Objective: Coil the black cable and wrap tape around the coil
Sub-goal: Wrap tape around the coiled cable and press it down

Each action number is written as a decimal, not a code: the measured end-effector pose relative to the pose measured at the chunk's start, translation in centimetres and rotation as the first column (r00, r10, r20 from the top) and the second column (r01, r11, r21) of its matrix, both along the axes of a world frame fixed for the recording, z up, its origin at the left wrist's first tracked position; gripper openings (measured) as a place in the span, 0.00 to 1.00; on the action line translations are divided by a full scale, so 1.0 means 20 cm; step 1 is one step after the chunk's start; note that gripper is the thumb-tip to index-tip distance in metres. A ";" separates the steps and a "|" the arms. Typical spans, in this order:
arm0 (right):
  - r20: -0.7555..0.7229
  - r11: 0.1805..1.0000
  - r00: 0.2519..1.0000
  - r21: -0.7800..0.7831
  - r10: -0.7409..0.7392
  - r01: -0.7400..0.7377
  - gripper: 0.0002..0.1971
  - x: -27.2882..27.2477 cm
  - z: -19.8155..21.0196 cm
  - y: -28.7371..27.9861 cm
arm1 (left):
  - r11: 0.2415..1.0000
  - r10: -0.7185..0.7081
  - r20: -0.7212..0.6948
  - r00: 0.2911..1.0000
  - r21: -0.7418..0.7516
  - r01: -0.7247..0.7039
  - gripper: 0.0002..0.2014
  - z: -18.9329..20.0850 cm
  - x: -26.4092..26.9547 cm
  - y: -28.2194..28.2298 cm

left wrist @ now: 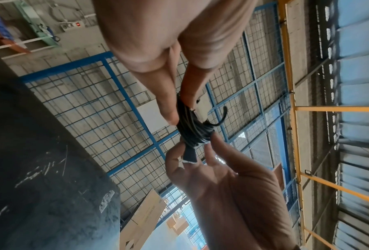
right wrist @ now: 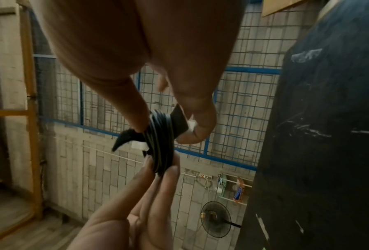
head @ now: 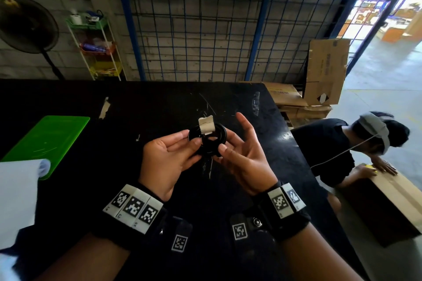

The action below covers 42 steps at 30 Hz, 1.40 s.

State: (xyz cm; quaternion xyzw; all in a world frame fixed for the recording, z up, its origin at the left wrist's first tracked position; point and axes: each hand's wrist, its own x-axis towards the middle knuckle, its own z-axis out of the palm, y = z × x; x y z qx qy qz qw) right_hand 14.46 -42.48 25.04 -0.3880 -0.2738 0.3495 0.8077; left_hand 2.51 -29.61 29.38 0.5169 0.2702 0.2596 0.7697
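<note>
A small black cable coil (head: 206,141) is held above the black table (head: 137,102), between both hands. A beige tape piece (head: 206,126) is folded over the coil's far side. My left hand (head: 194,143) pinches the coil's left rim between thumb and fingers. My right hand (head: 222,147) pinches the right rim with its thumb, and its other fingers are spread upward. In the right wrist view my right hand (right wrist: 168,128) pinches a black tape strip (right wrist: 180,121) lying across the coil (right wrist: 162,145), with a loose flap sticking out left. The left hand (right wrist: 160,169) grips the coil from below.
A green board (head: 45,141) and a white sheet (head: 18,198) lie at the table's left. Another person (head: 331,150) crouches at the right over a cardboard box (head: 388,203). A blue wire fence (head: 205,29) stands behind the table, a fan (head: 27,25) at far left.
</note>
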 end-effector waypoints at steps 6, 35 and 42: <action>0.410 0.990 0.907 -0.053 -0.097 0.130 0.21 -0.01 0.04 -0.01 | 0.998 0.013 -0.009 1.000 -0.059 -0.014 0.19 -0.01 0.01 0.00; 0.348 0.959 0.934 -0.226 -0.087 0.174 0.09 -0.06 0.06 -0.06 | 0.998 0.070 -0.037 0.997 -0.001 -0.070 0.20 0.00 0.03 0.03; 0.377 0.907 0.902 -0.269 -0.211 0.325 0.03 -0.09 0.05 -0.01 | 0.998 0.054 -0.027 0.998 0.012 -0.054 0.22 0.02 0.02 0.02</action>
